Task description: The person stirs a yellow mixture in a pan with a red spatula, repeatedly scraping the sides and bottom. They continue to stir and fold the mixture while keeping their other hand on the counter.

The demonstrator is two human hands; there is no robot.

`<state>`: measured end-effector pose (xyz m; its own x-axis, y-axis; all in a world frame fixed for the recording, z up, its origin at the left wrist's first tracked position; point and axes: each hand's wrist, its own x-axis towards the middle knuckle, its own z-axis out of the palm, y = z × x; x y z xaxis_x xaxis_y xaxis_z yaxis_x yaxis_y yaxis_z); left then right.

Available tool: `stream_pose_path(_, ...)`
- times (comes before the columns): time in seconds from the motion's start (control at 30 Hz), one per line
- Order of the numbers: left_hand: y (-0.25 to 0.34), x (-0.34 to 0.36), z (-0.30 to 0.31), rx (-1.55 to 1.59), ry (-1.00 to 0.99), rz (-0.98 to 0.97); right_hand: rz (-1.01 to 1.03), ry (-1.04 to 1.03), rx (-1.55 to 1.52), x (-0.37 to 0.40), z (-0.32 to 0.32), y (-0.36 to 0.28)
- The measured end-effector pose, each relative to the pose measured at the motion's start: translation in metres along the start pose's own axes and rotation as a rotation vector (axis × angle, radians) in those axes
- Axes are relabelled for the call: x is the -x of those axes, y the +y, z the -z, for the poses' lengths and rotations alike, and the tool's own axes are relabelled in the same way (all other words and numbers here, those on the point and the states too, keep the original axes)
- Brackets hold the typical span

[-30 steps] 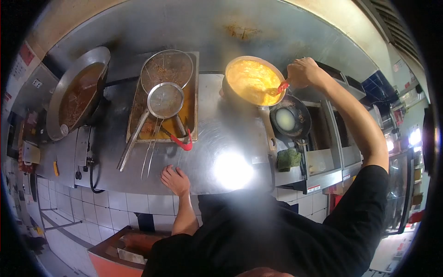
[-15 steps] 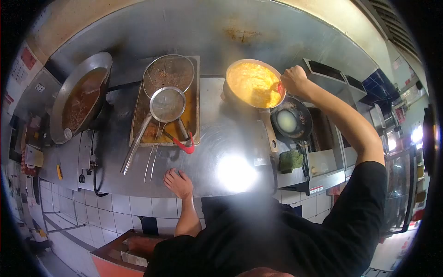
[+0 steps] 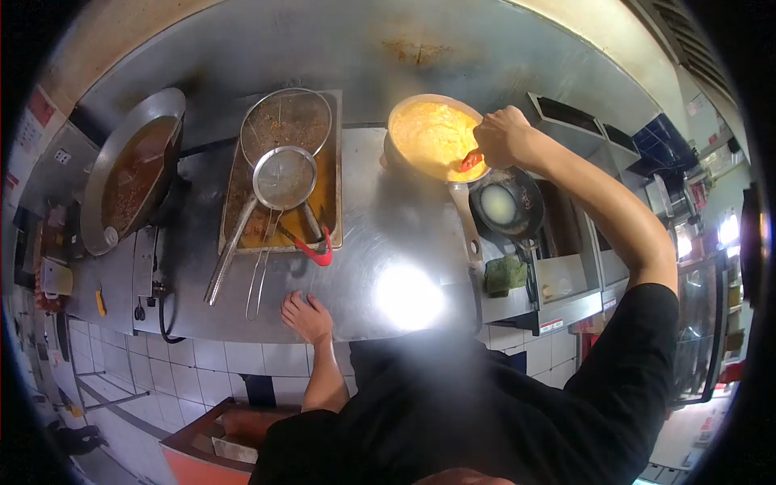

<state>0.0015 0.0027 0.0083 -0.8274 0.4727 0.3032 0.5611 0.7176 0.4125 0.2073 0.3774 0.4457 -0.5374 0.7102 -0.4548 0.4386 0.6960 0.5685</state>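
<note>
My right hand is closed over the right rim of a deep pan on the counter. It grips a red utensil, whose full shape I cannot make out. The utensil dips into a yellow, egg-like mixture that fills the pan. The pan's long handle points toward my body. My left hand lies on the counter's front edge, fingers spread, holding nothing. Just beyond it are wire-handled tongs and a red-ended tool.
Two round strainers rest over an oily metal tray. On the left stands a large wok of brown liquid. A small black pan with a pale round content sits at right, near a green sponge-like pad.
My right hand and the red utensil have moved from the pan's right side toward its near edge. My left hand stays at the counter edge. The view has shifted slightly.
</note>
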Motion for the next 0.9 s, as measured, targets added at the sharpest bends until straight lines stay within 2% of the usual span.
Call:
stream_pose_path(0.07,0.000,0.000,0.001,0.008,0.001,-0.012,0.067,0.056,-0.023,0.003,0.003,-0.005)
stream_pose_path(0.2,-0.002,0.000,-0.001,0.003,-0.004,-0.021,0.101,-0.004,-0.006,-0.004,0.004,-0.011)
stream_pose_path(0.33,-0.002,0.000,0.000,0.022,-0.009,-0.011,0.099,0.011,0.004,-0.024,-0.023,-0.010)
stream_pose_path(0.53,-0.003,0.000,0.000,0.032,0.007,-0.026,-0.047,-0.092,0.078,-0.061,-0.062,0.004)
stream_pose_path(0.6,-0.003,0.000,-0.002,0.027,0.009,-0.027,-0.083,0.092,0.129,-0.076,-0.087,0.016)
stream_pose_path(0.67,-0.004,0.000,-0.004,0.022,-0.001,-0.015,-0.095,0.130,0.100,-0.086,-0.105,0.028)
stream_pose_path(0.77,-0.002,0.000,-0.003,0.012,-0.002,-0.014,-0.086,0.315,0.047,-0.095,-0.121,0.042)
stream_pose_path(0.9,0.001,-0.002,0.001,0.001,-0.005,-0.016,-0.083,0.389,-0.051,-0.103,-0.123,0.041)
